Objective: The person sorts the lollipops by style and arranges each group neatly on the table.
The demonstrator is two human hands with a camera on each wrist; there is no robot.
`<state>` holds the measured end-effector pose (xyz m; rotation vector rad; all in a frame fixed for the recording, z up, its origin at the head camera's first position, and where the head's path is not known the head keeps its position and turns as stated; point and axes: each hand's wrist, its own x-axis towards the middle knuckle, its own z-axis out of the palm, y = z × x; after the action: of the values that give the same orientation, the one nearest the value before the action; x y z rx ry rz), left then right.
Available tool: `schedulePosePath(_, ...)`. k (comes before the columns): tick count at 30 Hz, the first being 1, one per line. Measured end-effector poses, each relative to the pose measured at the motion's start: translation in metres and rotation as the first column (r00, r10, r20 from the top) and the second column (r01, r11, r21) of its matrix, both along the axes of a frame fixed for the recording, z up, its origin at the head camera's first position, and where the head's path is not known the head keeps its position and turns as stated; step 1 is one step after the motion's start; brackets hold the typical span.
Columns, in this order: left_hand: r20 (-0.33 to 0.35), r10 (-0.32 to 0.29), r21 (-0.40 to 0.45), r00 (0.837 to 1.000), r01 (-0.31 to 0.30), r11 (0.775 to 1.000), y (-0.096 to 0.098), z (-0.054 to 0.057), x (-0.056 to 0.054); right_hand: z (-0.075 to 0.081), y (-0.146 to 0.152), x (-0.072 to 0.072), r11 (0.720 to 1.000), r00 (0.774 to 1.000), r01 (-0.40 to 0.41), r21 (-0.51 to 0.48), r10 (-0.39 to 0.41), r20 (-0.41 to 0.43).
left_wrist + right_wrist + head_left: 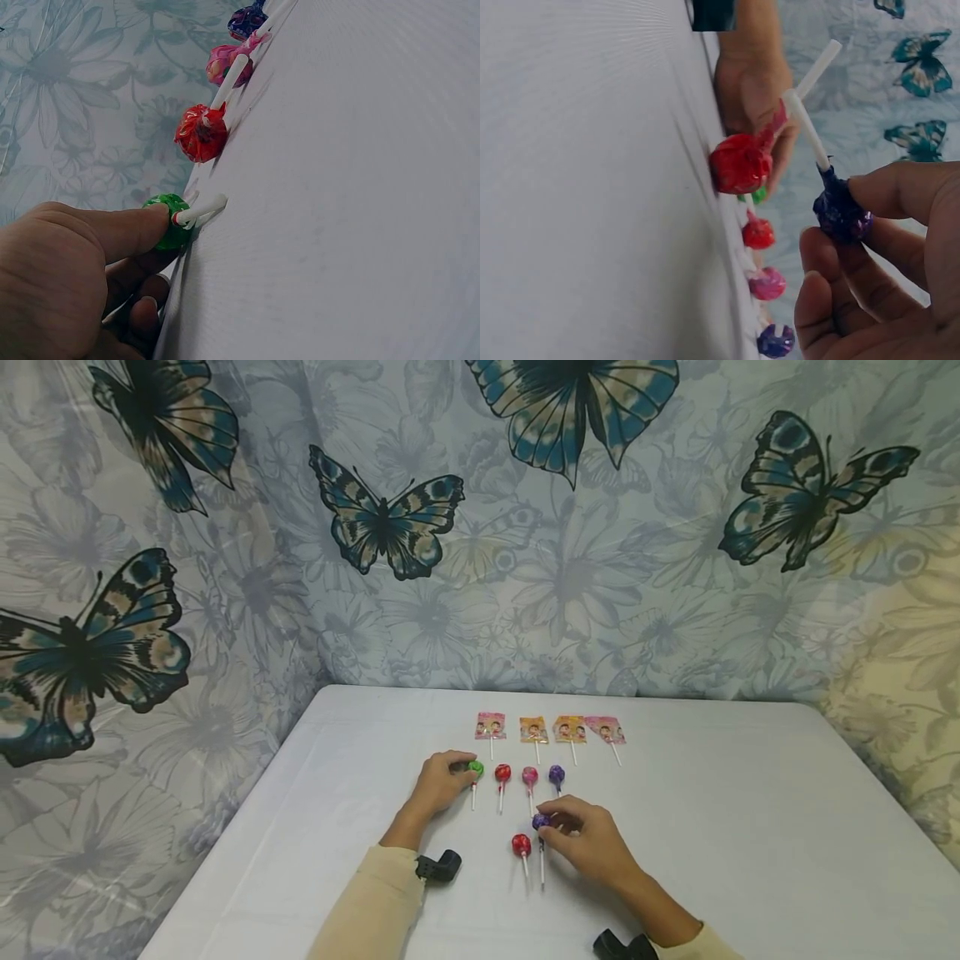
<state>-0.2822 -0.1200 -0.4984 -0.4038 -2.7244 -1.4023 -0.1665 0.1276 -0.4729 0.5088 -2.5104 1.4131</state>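
Observation:
My left hand (438, 783) pinches the green wrapped head of a lollipop (171, 234) between thumb and fingers; its white stick points toward me. My right hand (588, 839) holds a dark purple lollipop (842, 214) by its head, the fingertips round the wrapper, and it looks raised off the table in the right wrist view. Just left of it lies a red lollipop (521, 845). Right of the green one, a row continues with another red lollipop (502, 773), a pink lollipop (530, 775) and a second purple lollipop (557, 774).
Behind the row lie several flat-packed lollipops: a pink packet (491, 725), an orange packet (534, 729), another orange packet (570, 728) and a pink packet (604, 728). They are on a white table (750, 810). A butterfly-print cloth (570, 610) hangs behind its far edge.

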Motion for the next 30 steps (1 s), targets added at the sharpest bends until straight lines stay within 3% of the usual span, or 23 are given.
schedulePosePath(15, 0.006, 0.003, 0.005, 1.0, -0.003, 1.0, 0.001, -0.001, -0.002, 0.018, 0.021, 0.001, 0.999, 0.998, 0.049, -0.014, -0.05, -0.037)
schedulePosePath(30, 0.023, 0.009, -0.001, 1.0, -0.009, 1.0, 0.001, 0.0, 0.0, 0.031, 0.048, -0.012, 0.997, 0.987, 0.072, -0.015, -0.073, -0.145)
